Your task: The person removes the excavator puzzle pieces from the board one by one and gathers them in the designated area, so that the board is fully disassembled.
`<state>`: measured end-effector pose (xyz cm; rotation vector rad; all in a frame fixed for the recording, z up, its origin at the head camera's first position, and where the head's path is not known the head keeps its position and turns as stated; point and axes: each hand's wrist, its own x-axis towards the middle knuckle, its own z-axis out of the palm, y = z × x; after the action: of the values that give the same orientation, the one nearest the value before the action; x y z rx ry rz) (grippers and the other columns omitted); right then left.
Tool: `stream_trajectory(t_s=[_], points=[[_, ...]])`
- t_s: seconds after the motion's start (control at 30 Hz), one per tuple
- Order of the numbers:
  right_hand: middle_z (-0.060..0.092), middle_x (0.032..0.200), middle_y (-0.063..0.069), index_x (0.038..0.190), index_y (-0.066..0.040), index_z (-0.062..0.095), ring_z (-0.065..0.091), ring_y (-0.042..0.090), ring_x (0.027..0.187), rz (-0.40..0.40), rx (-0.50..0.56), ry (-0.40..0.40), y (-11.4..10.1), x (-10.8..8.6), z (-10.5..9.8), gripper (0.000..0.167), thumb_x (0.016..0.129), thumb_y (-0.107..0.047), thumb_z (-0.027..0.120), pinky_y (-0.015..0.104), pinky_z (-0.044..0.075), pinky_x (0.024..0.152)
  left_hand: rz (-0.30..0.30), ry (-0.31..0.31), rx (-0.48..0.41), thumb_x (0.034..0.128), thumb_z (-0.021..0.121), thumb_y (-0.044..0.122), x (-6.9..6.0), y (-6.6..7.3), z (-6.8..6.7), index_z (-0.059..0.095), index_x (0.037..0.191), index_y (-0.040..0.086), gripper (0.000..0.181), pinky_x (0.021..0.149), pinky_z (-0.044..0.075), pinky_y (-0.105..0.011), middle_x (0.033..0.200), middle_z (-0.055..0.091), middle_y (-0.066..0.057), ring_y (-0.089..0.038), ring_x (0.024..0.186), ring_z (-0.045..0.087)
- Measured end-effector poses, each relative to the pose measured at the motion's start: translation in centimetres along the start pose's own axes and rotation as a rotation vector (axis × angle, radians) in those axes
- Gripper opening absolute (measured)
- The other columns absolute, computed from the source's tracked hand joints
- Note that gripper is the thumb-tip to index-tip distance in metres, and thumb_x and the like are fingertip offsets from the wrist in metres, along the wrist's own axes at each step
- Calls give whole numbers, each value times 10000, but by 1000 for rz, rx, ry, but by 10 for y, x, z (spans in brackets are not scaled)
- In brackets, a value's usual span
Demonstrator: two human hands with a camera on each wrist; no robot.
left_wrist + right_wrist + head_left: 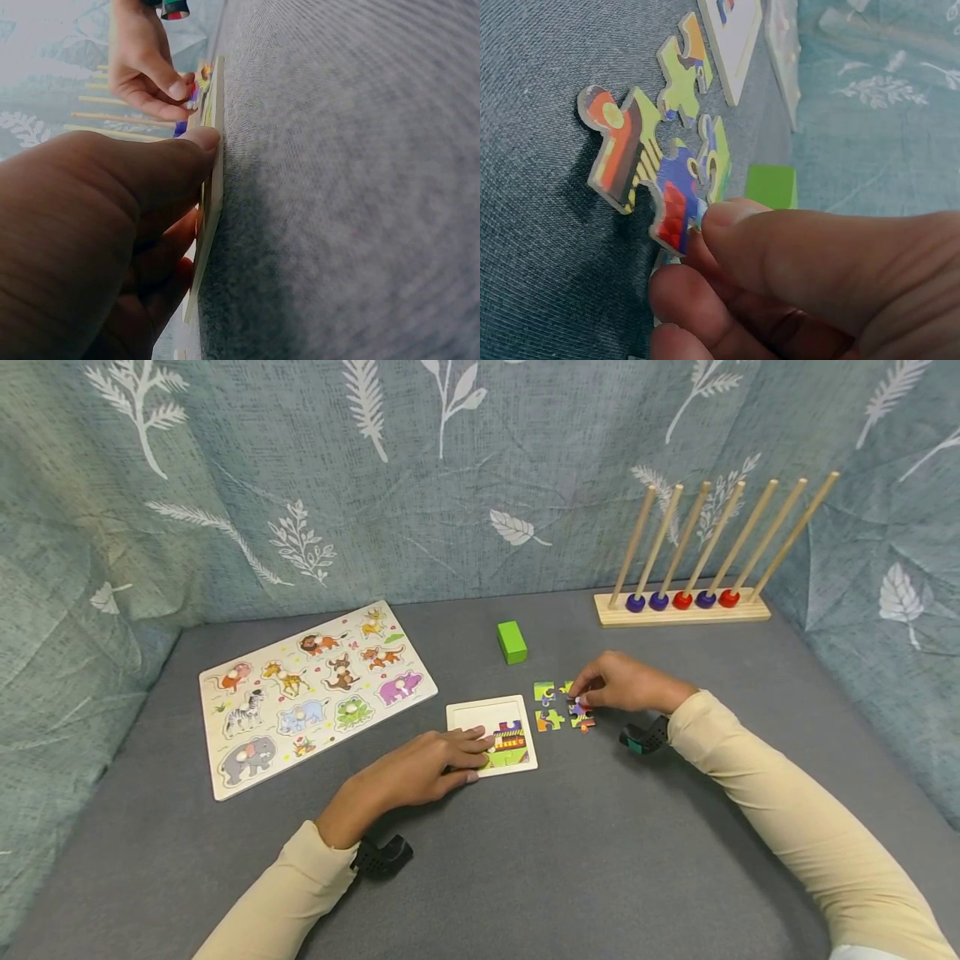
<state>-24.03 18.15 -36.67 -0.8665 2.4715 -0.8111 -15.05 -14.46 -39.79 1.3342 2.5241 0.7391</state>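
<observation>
My left hand (420, 767) rests on a small square wooden puzzle tray (471, 713), its fingers stretched over the surface and its thumb at the near edge. In the left wrist view the thumb (201, 139) presses on the tray's rim. Part of a colourful picture is fitted inside the tray; the fingers hide some of it. To the right, my right hand (628, 682) pinches a blue and red puzzle piece (676, 191) between thumb and fingers. An orange and yellow striped piece (616, 146) adjoins it. Other loose puzzle pieces (549, 720) lie between tray and hand.
A green block (512, 642) lies behind the loose pieces. At the left is a large animal knob puzzle board (300, 651). A wooden stand (682, 617) with upright pegs and red and blue beads stands at the back right, before a patterned curtain.
</observation>
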Motion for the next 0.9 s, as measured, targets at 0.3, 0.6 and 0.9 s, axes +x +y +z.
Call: stream_trajectory(t_s=[0.3,0.6,0.9], points=[[719,978,98,1029,4,747,649,163,841,-4,-9,19,-9,3,-1,147,918,-14,652,358,530,735,-5,2,2,948,645,112,0,1,-2,644,1270,16,336,1064,361,-470,1402,518,-107,-274,1354,405],[723,928,68,1026,-6,749,629,122,750,-60,40,2,-23,11,8,149,924,-23,643,315,510,664,-13,-1,-3,952,638,115,1,2,-1,642,1275,22,336,1062,363,-471,1404,517,-101,-267,1355,406],[725,951,70,1046,-2,746,641,126,766,-108,103,-25,-32,22,19,160,923,-18,644,307,518,676,16,4,0,954,634,117,0,1,-4,665,1245,18,309,1059,369,-463,1380,543,-105,-278,1341,426]])
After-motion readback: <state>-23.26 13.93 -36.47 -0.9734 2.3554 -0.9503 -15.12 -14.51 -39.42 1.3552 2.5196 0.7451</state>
